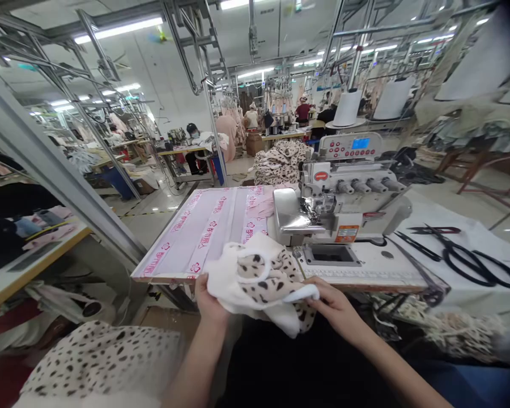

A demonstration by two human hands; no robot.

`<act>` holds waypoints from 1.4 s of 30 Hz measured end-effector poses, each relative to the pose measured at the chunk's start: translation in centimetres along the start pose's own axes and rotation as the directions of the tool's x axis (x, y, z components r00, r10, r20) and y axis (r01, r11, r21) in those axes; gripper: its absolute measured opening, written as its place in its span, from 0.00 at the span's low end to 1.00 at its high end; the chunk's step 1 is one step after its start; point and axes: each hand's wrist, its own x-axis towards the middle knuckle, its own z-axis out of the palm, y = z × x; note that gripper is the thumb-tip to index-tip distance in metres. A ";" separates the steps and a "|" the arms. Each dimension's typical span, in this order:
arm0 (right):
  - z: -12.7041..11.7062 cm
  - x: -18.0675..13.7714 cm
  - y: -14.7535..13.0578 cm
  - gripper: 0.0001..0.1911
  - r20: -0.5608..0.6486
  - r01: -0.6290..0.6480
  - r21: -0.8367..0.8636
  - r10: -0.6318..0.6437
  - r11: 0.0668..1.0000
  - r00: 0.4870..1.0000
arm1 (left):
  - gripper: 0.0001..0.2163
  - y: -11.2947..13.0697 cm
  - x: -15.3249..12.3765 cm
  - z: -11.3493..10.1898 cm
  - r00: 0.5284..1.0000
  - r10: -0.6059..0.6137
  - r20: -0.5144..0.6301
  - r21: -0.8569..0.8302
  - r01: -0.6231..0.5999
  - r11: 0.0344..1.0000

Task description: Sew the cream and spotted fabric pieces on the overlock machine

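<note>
Between my two hands hangs a fluffy white garment piece (225, 280) with a dark-spotted side, partly over the front edge of the sewing table. My left hand (211, 303) grips its left edge, thumb on top. At the right, my right hand (329, 306) pinches a rolled white edge of the same fabric. The spotted side shows through a round opening in the middle. Just beyond the fabric stands an overlock sewing machine (348, 181), its shiny metal cover (287, 209) toward the left.
Pink-printed plastic film (208, 226) covers the left tabletop. Black scissors (467, 255) and dark tweezers (419, 246) lie right of the machine. Spotted fabric is piled behind the table (280, 161), and more spotted cloth (102, 357) lies at lower left. A metal post (63, 130) slants at left. People sit farther back.
</note>
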 end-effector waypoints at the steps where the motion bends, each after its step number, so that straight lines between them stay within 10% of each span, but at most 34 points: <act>1: -0.2 0.1 0.2 0.09 -0.018 -0.017 0.009 0.017 1.000 1.000 | 0.19 -0.4 0.0 0.5 0.999 -0.035 -0.013 -0.015 0.034 0.999; 8: -1.7 1.1 0.3 0.14 -0.158 -0.057 0.108 0.074 0.993 0.985 | 0.32 -3.3 -0.6 2.4 0.953 -0.302 0.031 -0.032 0.303 0.952; 15: -2.9 1.4 0.7 0.15 -0.184 -0.069 0.061 0.079 0.996 0.980 | 0.22 -3.4 -0.6 1.5 0.978 -0.130 -0.166 0.137 0.153 0.979; 23: -1.5 1.5 1.7 0.19 -0.279 -0.122 0.190 0.172 0.974 0.945 | 0.14 -4.6 0.4 2.3 0.981 -0.186 -0.061 0.023 0.188 0.982; 34: -0.5 4.9 -4.7 0.12 -0.235 -0.086 -0.044 0.074 0.995 0.969 | 0.16 -6.3 0.1 4.2 0.942 -0.251 -0.223 0.027 0.263 0.964; 42: 1.9 7.5 -4.7 0.11 -0.171 -0.067 0.106 0.084 0.992 0.982 | 0.19 -8.7 -1.1 4.5 0.923 -0.058 -0.380 0.403 0.222 0.888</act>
